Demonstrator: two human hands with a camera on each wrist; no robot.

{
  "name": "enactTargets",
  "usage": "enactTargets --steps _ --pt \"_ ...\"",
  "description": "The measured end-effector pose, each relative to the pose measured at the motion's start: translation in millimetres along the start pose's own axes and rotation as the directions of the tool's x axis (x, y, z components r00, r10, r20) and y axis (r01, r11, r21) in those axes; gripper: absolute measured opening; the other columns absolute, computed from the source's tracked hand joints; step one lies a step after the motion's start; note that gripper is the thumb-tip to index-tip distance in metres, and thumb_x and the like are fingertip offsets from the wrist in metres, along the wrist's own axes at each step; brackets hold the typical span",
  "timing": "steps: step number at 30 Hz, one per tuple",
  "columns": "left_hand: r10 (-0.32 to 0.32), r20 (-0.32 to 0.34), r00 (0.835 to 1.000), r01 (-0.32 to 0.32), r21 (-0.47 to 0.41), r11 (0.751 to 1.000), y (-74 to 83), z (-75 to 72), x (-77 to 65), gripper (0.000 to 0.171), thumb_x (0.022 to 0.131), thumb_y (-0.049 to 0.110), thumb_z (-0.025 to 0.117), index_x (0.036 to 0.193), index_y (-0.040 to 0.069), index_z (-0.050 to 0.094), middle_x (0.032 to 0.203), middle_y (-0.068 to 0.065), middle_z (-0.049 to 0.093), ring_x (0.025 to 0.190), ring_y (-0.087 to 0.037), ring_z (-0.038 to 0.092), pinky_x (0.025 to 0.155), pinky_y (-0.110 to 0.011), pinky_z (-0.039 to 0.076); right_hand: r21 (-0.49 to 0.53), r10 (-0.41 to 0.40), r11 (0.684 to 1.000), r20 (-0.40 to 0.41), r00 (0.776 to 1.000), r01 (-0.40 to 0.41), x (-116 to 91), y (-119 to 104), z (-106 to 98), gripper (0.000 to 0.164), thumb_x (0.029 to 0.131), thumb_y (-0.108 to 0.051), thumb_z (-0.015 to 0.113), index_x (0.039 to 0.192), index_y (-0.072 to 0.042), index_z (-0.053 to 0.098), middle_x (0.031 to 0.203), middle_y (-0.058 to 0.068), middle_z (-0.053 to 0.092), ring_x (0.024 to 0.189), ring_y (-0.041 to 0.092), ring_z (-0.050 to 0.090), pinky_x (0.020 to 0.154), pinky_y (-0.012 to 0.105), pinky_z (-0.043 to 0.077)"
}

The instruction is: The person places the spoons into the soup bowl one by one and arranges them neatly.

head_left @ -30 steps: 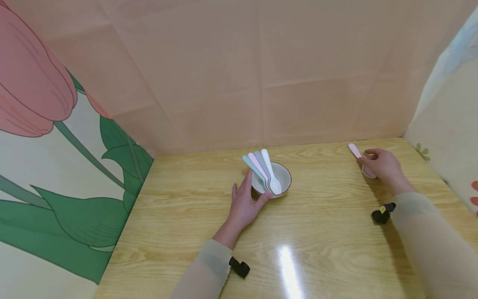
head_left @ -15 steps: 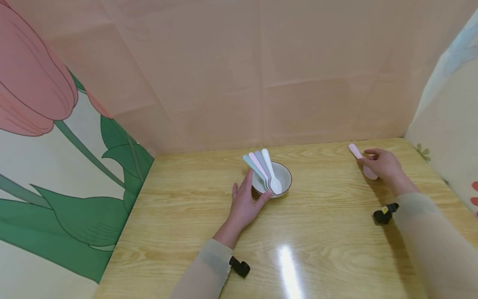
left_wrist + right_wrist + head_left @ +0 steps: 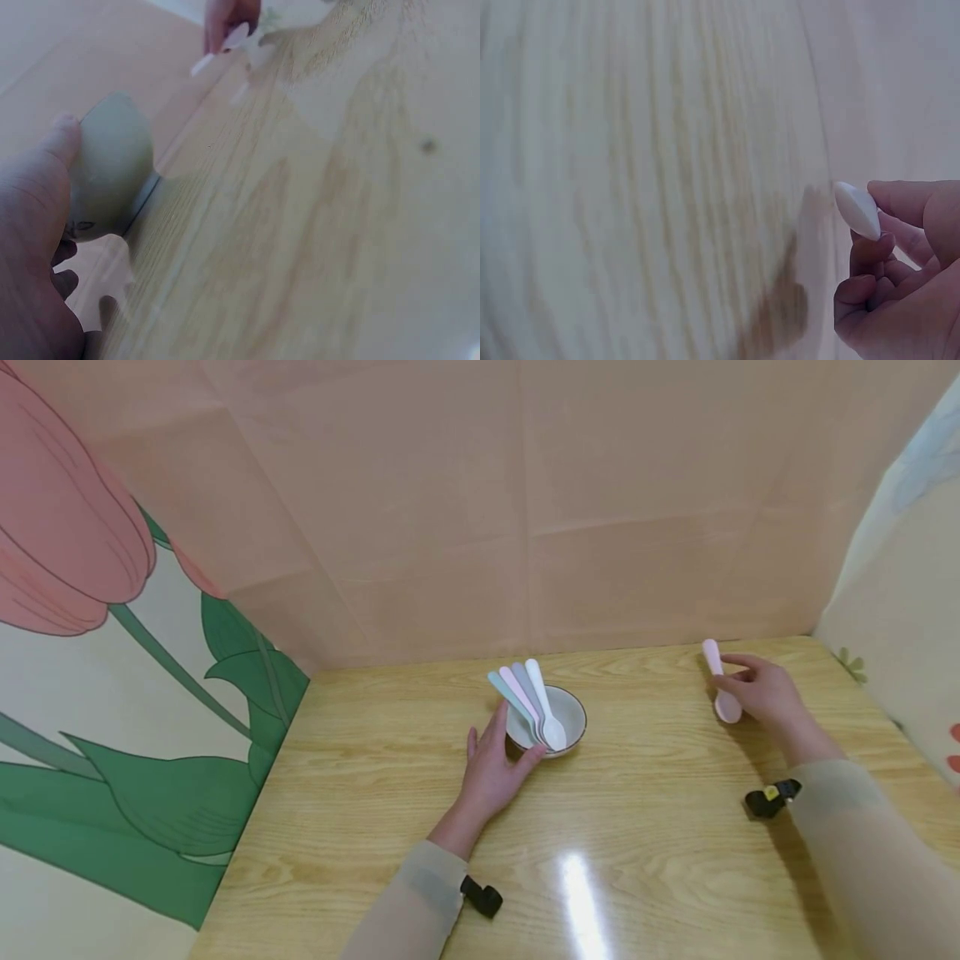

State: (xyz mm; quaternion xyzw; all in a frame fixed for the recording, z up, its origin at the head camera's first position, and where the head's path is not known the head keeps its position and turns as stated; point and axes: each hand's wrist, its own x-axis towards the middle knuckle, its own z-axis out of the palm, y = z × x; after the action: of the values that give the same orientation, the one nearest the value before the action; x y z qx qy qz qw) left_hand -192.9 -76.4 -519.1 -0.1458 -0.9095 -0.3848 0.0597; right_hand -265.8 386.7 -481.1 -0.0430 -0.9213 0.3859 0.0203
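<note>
A small white bowl point(image 3: 568, 714) with a dark rim stands at the middle of the table. My left hand point(image 3: 495, 764) grips its near left side, and in the left wrist view the thumb lies along the outer wall of the bowl point(image 3: 112, 169). Several nested spoons point(image 3: 542, 710) lean in it, teal, pink, greyish purple and white, handles pointing to the back. Off to the right, my right hand point(image 3: 767, 695) pinches a pink spoon point(image 3: 727, 706) mid-handle. The right wrist view shows the spoon point(image 3: 857, 210) end-on between thumb and fingers, over the table.
The wood-grain table point(image 3: 645, 827) runs back to a pinkish cloth backdrop point(image 3: 420, 527). A flower-printed panel point(image 3: 150, 760) borders the left side and a pale wall point(image 3: 900, 635) the right. Black wrist cameras point(image 3: 482, 897) hang by both cuffs.
The pink spoon has risen a little and turned, its scoop end swinging left, as my right hand shifts slightly. My left hand, the bowl and its spoons have stayed put.
</note>
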Motion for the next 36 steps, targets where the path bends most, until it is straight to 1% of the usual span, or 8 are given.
enactTargets --steps 6,8,14,17,18,23,29,36 --pt "0.005 -0.002 1.000 -0.005 -0.013 1.000 0.8 -2.1 -1.7 0.102 0.105 0.066 0.064 0.179 0.020 0.011 0.179 -0.011 0.032 0.164 -0.030 0.031 0.133 -0.066 0.004 0.015 -0.020 1.000 -0.015 1.000 0.020 -9 -17 3 0.062 0.114 -0.032 0.062 0.163 0.004 0.046 0.128 0.037 0.062 0.088 0.021 0.062 0.064 0.024 0.054" --pt "0.003 -0.001 1.000 -0.003 -0.015 1.000 0.8 -2.4 -2.1 0.102 0.105 0.066 0.065 0.179 0.020 0.012 0.179 -0.011 0.031 0.164 -0.031 0.031 0.133 -0.066 0.004 0.035 -0.024 0.999 -0.015 1.000 0.025 -11 -21 5 0.062 0.114 -0.032 0.062 0.163 0.003 0.046 0.128 0.036 0.062 0.087 0.020 0.062 0.063 0.025 0.055" --pt "0.001 0.000 1.000 -0.001 -0.013 1.000 0.5 -2.8 -2.5 0.103 0.105 0.067 0.065 0.180 0.022 0.011 0.179 -0.010 0.031 0.165 -0.031 0.031 0.133 -0.065 0.003 0.105 -0.065 0.992 -0.040 0.997 0.069 -18 -36 16 0.061 0.113 -0.029 0.065 0.163 0.002 0.047 0.122 0.032 0.066 0.081 0.010 0.063 0.062 0.025 0.056" --pt "0.001 -0.002 1.000 -0.001 -0.010 1.000 0.5 -2.7 -2.5 0.103 0.105 0.067 0.065 0.180 0.022 0.010 0.179 -0.010 0.031 0.164 -0.031 0.031 0.133 -0.065 0.003 0.145 -0.079 0.986 -0.038 0.996 0.083 -21 -44 21 0.062 0.114 -0.028 0.064 0.165 0.001 0.045 0.121 0.029 0.066 0.083 0.009 0.062 0.064 0.025 0.056" --pt "-0.002 -0.001 1.000 0.002 -0.009 1.000 0.5 -2.6 -2.5 0.103 0.104 0.067 0.065 0.180 0.022 0.010 0.179 -0.010 0.031 0.165 -0.030 0.031 0.133 -0.065 0.003 0.144 -0.085 0.985 -0.038 0.996 0.090 -22 -47 22 0.062 0.114 -0.029 0.064 0.165 0.000 0.045 0.121 0.028 0.066 0.083 0.009 0.062 0.064 0.024 0.056" --pt "-0.007 0.002 1.000 0.007 -0.010 1.000 0.8 -2.4 -2.6 0.103 0.104 0.069 0.063 0.180 0.022 0.010 0.179 -0.009 0.030 0.165 -0.029 0.030 0.134 -0.064 0.002 0.163 -0.105 0.981 -0.033 0.994 0.109 -26 -63 30 0.063 0.114 -0.028 0.064 0.166 -0.001 0.044 0.123 0.027 0.068 0.087 0.006 0.061 0.066 0.021 0.054" --pt "-0.008 0.004 1.000 0.008 -0.008 1.000 -0.4 -1.7 -2.4 0.103 0.104 0.069 0.063 0.180 0.022 0.010 0.179 -0.010 0.030 0.165 -0.030 0.030 0.134 -0.064 0.002 0.221 -0.108 0.970 0.005 0.994 0.104 -31 -75 39 0.067 0.113 -0.033 0.066 0.169 -0.006 0.041 0.126 0.025 0.066 0.090 0.008 0.064 0.073 0.022 0.057" --pt "-0.005 0.003 1.000 0.005 -0.009 1.000 -1.2 -1.5 -2.2 0.103 0.104 0.070 0.062 0.180 0.023 0.009 0.179 -0.008 0.030 0.165 -0.029 0.030 0.134 -0.063 0.001 0.280 -0.132 0.953 0.033 0.991 0.117 -34 -89 49 0.069 0.113 -0.034 0.066 0.171 -0.009 0.038 0.128 0.026 0.066 0.092 0.009 0.066 0.078 0.022 0.059"
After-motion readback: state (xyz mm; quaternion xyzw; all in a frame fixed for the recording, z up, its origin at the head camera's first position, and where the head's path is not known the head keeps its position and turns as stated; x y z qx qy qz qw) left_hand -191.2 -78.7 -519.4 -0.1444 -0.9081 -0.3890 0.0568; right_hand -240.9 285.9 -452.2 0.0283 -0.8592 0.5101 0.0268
